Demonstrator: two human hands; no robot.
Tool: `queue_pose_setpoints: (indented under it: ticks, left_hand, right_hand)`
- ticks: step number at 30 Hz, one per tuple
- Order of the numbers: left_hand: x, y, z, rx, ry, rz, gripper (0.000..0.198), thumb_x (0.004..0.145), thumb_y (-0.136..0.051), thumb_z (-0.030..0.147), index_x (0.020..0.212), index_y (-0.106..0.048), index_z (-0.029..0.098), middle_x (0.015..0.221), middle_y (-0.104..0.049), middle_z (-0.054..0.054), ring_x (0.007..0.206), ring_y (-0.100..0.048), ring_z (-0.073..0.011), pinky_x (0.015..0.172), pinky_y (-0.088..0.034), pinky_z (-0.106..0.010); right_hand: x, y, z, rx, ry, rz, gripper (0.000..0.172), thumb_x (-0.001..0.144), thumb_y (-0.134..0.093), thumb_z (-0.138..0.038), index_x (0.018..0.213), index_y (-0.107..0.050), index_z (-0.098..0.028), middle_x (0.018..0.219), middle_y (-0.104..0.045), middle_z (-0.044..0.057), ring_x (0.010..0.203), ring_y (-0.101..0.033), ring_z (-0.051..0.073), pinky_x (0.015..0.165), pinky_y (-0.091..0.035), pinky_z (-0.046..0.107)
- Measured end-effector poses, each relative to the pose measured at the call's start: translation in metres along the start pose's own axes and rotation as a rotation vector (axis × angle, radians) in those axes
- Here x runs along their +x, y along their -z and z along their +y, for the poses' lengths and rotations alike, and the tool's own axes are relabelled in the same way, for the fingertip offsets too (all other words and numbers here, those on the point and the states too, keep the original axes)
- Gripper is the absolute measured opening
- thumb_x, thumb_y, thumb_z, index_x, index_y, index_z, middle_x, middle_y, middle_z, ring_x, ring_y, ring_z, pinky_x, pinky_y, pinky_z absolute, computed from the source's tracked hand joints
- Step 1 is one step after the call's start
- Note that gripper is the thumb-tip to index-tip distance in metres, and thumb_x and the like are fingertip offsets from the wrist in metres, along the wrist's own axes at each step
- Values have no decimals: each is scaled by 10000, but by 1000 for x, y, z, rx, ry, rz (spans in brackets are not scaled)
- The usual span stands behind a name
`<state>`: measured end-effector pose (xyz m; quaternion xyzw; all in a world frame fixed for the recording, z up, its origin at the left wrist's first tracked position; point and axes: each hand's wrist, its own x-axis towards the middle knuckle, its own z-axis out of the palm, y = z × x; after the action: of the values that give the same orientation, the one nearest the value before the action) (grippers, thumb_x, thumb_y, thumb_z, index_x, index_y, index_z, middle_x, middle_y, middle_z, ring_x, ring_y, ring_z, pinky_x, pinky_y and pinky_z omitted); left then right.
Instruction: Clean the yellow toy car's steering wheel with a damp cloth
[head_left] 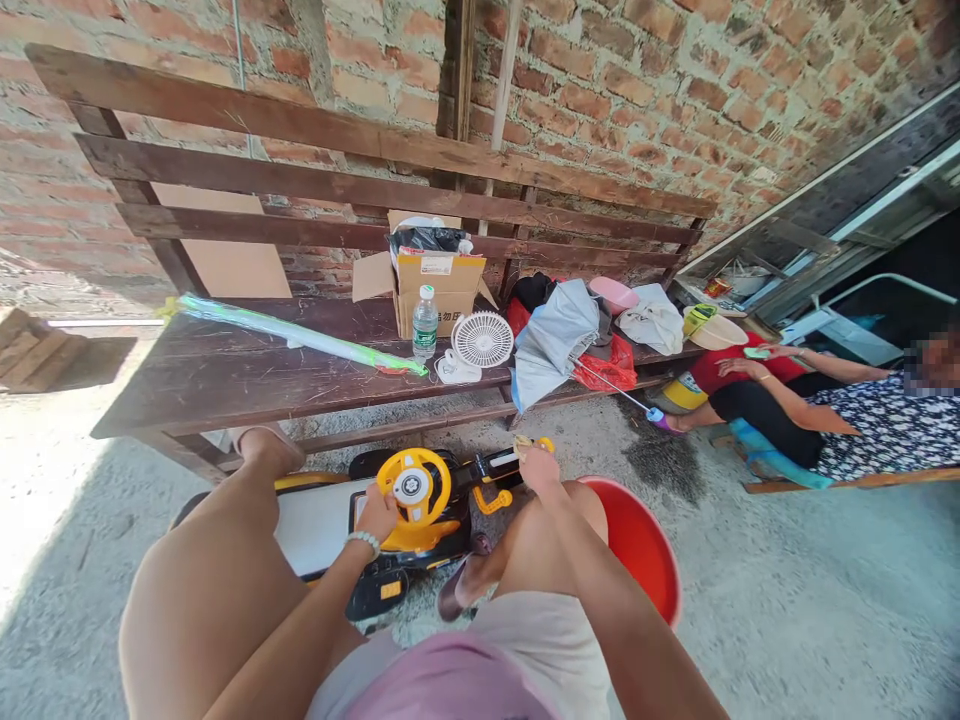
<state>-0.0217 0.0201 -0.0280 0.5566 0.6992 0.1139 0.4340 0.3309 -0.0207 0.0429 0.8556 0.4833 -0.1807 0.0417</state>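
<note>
left hand (375,514), grip narrow on yellow steering wheel (414,486) of toy ride-on (322,525), which sits between the knees. right hand (538,468), grip closed on black bar (487,472). wooden surface (300,400) ahead. red bucket (637,545) just beside right knee (581,510). second person (885,425) reclines far right.

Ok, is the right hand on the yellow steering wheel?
No, the right hand is on a black handle beyond the wheel; the left hand is on it.

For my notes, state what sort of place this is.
Likely a rough covered yard or shed: a bare brick wall, a worn wooden bench, and a concrete floor.
</note>
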Motion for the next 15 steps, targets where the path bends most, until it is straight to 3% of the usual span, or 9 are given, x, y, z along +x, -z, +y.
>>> queue_pose_setpoints:
  ticks: [4, 7, 11, 15]
  left_hand:
    - [1, 0, -1, -41, 41, -14, 94, 1051, -458, 248, 1132, -507, 242, 1031, -750, -145, 1037, -789, -348, 947, -611, -450]
    - [1, -1, -5, -40, 24, 1, 68, 1037, -467, 253, 1102, -488, 252, 1053, -737, -152, 1091, -782, -360, 957, -605, -450]
    - [3, -2, -11, 0, 29, -13, 61, 1055, -446, 290, 1106, -469, 264, 992, -725, -109, 1063, -780, -340, 926, -608, -432]
    - [5, -4, -15, 33, 8, -3, 74, 1065, -458, 279, 1126, -482, 246, 999, -730, -114, 988, -779, -316, 922, -606, -429]
  right_hand:
    - [-21, -16, -30, -80, 222, 1, 406, 1061, -593, -192, 1381, -819, -296, 1415, -757, 127, 1225, -737, 288, 1005, -550, 340]
    - [-23, -19, -38, -111, 280, -7, 388, 1033, -613, -165, 1336, -831, -268, 1361, -769, 136, 1201, -736, 293, 995, -548, 345]
    - [-5, -15, -35, -61, 183, -15, 324, 1021, -624, -155, 1224, -864, -235, 1328, -779, 172, 1203, -754, 313, 986, -562, 371]
    - [20, -5, -14, 23, -5, 12, 296, 955, -692, -121, 1170, -877, -207, 1340, -790, 211, 1281, -751, 349, 1030, -577, 409]
